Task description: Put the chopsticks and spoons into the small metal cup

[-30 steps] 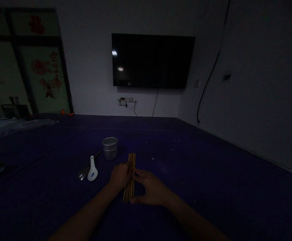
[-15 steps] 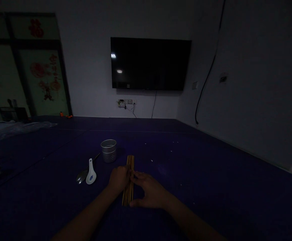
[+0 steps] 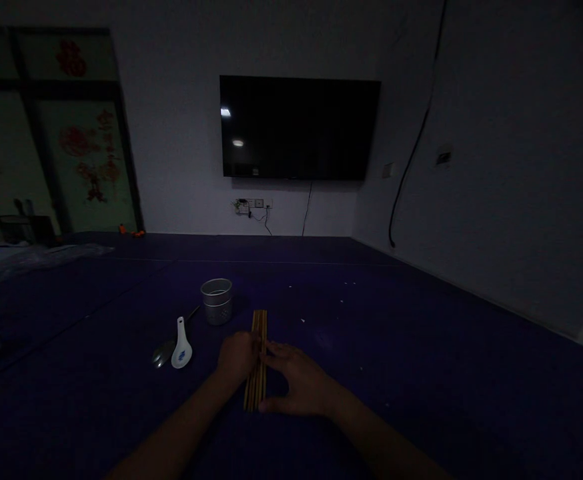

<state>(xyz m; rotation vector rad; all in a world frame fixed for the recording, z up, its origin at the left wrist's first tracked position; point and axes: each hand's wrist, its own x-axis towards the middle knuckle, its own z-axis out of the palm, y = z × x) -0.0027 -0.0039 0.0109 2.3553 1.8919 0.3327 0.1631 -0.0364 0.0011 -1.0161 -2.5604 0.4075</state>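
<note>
A bundle of wooden chopsticks (image 3: 259,330) lies on the dark blue surface, pointing away from me. My left hand (image 3: 236,360) presses against the bundle's left side with curled fingers. My right hand (image 3: 299,383) rests on the right side, its fingers laid across the sticks and its thumb near their close end. Both hands squeeze the sticks together between them. The room is very dim.
A small metal cup (image 3: 217,301) stands just beyond the chopsticks to the left. A white ceramic spoon (image 3: 181,345) and a metal spoon (image 3: 164,352) lie left of my hands. A dark television (image 3: 299,127) hangs on the far wall.
Hands and chopsticks hold the same pose. The view has shifted slightly, nothing else moved.
</note>
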